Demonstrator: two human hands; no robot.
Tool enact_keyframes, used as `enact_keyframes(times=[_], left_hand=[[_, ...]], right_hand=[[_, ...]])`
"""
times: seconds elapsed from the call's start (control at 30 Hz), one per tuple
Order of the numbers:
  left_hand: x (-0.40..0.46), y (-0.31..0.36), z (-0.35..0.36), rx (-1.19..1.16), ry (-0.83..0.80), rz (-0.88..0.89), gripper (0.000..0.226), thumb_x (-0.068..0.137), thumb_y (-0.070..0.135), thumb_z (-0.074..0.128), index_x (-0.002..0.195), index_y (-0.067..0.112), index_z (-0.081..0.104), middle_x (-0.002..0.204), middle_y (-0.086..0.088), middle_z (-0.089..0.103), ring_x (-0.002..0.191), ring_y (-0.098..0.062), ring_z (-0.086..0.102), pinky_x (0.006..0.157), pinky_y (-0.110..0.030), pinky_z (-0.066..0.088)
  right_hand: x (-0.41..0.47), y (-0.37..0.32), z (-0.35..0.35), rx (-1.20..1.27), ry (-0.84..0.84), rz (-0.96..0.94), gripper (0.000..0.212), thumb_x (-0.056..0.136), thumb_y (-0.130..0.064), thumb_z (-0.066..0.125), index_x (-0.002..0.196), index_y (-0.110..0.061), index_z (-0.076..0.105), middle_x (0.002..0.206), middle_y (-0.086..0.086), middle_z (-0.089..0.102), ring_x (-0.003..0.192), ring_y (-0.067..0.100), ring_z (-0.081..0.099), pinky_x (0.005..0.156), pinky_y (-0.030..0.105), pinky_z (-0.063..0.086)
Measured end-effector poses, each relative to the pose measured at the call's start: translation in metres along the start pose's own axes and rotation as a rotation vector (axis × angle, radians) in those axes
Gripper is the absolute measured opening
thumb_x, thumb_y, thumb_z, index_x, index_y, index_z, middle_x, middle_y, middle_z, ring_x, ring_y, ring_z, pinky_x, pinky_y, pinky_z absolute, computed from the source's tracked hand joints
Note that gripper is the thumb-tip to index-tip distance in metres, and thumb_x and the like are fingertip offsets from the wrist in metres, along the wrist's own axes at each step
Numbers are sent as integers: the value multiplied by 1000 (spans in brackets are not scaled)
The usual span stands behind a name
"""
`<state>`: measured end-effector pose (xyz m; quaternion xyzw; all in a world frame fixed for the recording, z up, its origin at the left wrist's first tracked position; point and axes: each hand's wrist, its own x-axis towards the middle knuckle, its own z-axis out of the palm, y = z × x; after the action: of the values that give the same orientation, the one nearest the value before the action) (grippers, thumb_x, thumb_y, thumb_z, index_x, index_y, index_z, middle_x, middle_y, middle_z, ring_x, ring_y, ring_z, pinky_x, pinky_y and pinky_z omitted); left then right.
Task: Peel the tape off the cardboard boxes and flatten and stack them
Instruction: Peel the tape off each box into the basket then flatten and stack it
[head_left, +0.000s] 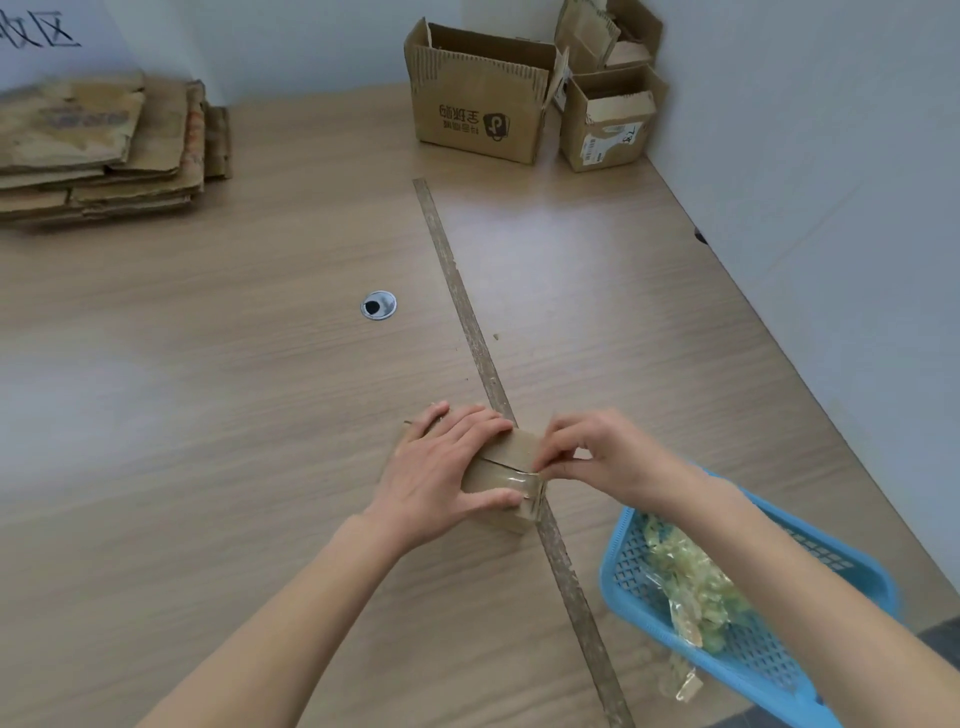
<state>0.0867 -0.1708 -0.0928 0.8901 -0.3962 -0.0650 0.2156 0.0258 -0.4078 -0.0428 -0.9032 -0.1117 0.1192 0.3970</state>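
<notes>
Left hand (448, 470): palm down, fingers spread and nearly straight, laid flat over the small box (511, 470), thumb along its near side; forearm bare, entering from lower left. Right hand (605, 454): fingers (545, 466) curled, thumb and forefinger tips pinched together at the box's right edge on the clear tape (524, 475); forearm bare, entering from lower right.

A wood-grain table (260, 364) carries a small taped box (511, 470), three open boxes (480, 104) far right, a flattened cardboard stack (98, 145) far left, and a blue basket (748, 623).
</notes>
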Motion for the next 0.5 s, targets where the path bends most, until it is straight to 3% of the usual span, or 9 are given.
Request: enact_keyframes(times=[0.07, 0.17, 0.3, 0.37, 0.43, 0.5], left_hand=[[-1, 0, 0, -9, -5, 1, 81, 81, 83, 53, 146, 34, 46, 151, 20, 46, 148, 1, 27, 126, -37, 11], [-2, 1, 0, -43, -12, -9, 86, 78, 82, 56, 146, 32, 44, 149, 18, 48, 146, 2, 26, 126, -34, 7], [1, 5, -2, -133, -15, -75, 104, 67, 81, 69, 147, 26, 34, 137, 16, 54, 136, 2, 36, 124, -24, 7], [1, 6, -3, -214, 10, -136, 115, 59, 79, 75, 150, 29, 26, 138, 17, 52, 136, 6, 28, 120, -17, 8], [1, 3, -1, -235, 29, -124, 124, 57, 80, 77, 155, 30, 19, 154, 15, 42, 142, 8, 21, 121, -18, 9], [0, -2, 1, -221, 58, -82, 132, 56, 83, 75, 160, 29, 14, 167, 13, 17, 151, 5, 10, 125, -23, 1]], right_hand=[[9, -4, -2, -100, -56, -70, 4, 88, -16, 78, 91, -13, 80, 88, -3, 68, 80, 11, 63, 77, 33, 51], [23, -12, 5, -149, -126, -102, 4, 91, -16, 73, 90, -12, 75, 88, -12, 59, 77, -2, 56, 73, 20, 44], [49, -22, 20, -74, 118, -124, 3, 90, -9, 73, 88, -11, 74, 86, -11, 60, 77, 4, 56, 73, 19, 45], [61, -21, 23, -37, 192, -94, 5, 87, -7, 76, 87, -13, 75, 85, -8, 63, 77, 9, 60, 73, 24, 49], [64, -15, 26, -47, 226, -43, 6, 86, -7, 77, 87, -13, 77, 84, -5, 66, 75, 8, 58, 71, 31, 49], [55, -6, 26, -50, 244, -31, 4, 89, -14, 75, 91, -15, 78, 88, -5, 68, 76, 7, 59, 72, 35, 50]])
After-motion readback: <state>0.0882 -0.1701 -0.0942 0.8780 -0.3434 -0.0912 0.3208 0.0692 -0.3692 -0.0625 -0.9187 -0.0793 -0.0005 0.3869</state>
